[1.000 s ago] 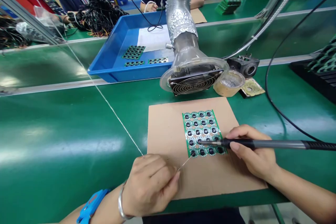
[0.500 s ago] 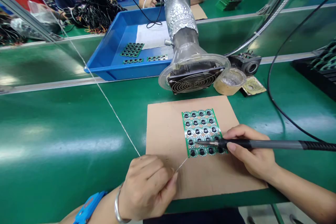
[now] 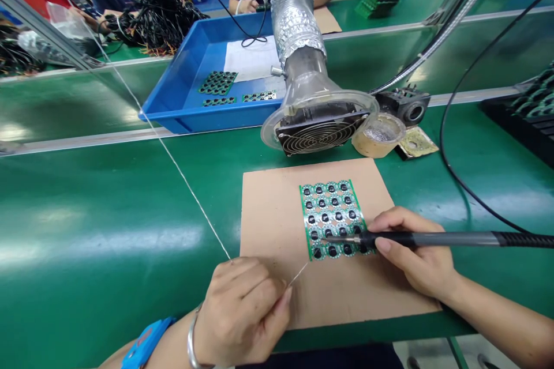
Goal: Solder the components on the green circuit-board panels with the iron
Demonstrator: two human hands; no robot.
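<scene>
A green circuit board panel point(image 3: 331, 218) with several round black parts lies on a brown cardboard sheet point(image 3: 277, 225). My right hand point(image 3: 415, 256) is closed round a black soldering iron point(image 3: 433, 238); its tip rests on the panel's lower left area. My left hand point(image 3: 244, 308) pinches a thin solder wire point(image 3: 173, 158), whose free end points toward the panel's lower left corner. The wire runs off up and to the left. A blue wristband and a metal bangle sit on my left wrist.
A fume extractor fan point(image 3: 320, 127) on a silver duct hangs just behind the cardboard. A tape roll point(image 3: 378, 135) and sponge pad point(image 3: 418, 142) stand right of it. A blue tray point(image 3: 182, 92) holds more panels. Other people work at the far bench.
The iron's tip has crept slightly leftward along the panel's lower rows. My left hand and the wire end have sunk a little toward me. The view has shifted slightly.
</scene>
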